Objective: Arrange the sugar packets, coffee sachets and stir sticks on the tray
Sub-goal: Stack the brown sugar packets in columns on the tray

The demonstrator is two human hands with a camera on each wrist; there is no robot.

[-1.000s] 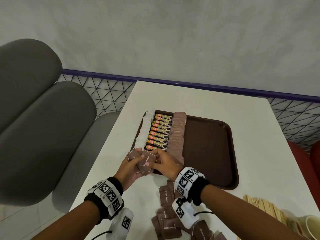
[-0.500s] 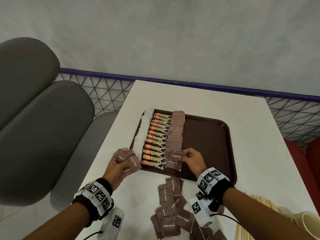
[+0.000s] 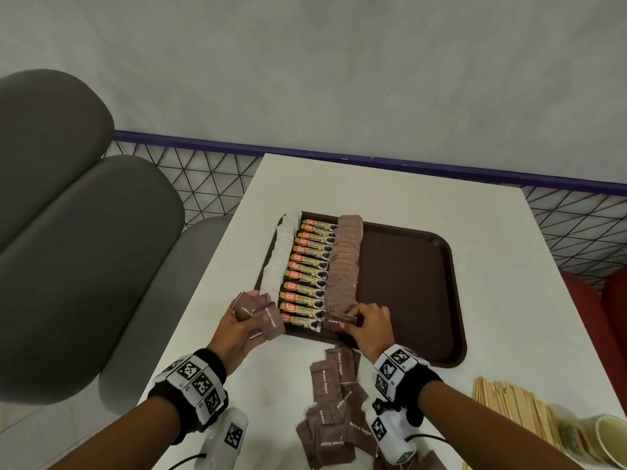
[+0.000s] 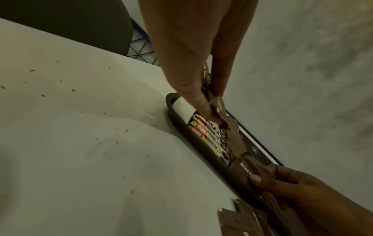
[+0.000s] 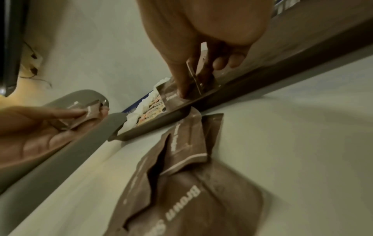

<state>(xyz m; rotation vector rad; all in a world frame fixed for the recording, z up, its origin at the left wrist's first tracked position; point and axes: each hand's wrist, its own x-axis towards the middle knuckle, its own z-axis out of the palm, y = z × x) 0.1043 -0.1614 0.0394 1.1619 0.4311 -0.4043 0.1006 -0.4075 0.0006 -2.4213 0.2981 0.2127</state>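
At the near edge of the brown tray (image 3: 407, 293), toward six o'clock from its middle, the right hand (image 3: 371, 325) has its grip pinched on a single brown sugar packet (image 3: 339, 321), thumb and fingertips (image 5: 182, 89) pressing it down at the near end of the brown sugar column (image 3: 344, 266). That column runs from six o'clock to twelve o'clock, each packet lying crosswise with its long axis from nine to three and overlapping the next. Just beside it, at nine o'clock, lies the row of coffee sachets (image 3: 310, 266), and beyond those the white sugar packets (image 3: 281, 256) along the tray's left rim. The left hand (image 3: 244, 320) hovers over the tabletop (image 3: 441, 205) near the tray's near-left corner, at nine o'clock from the right hand, its grip closed round a fanned bunch of spare brown packets (image 3: 259, 312). The next packet therefore has to travel from nine toward three, and I judge the right hand nearer the slot while the left only supplies. More loose brown packets (image 3: 334, 395) lie scattered on the tabletop at six o'clock from the tray, below the right wrist. The wooden stir sticks (image 3: 509, 408) wait at about four o'clock, well apart from the tray, beside a paper cup (image 3: 607, 439), none yet set on it. The tray's whole right half, from the column toward three o'clock, shows bare brown.
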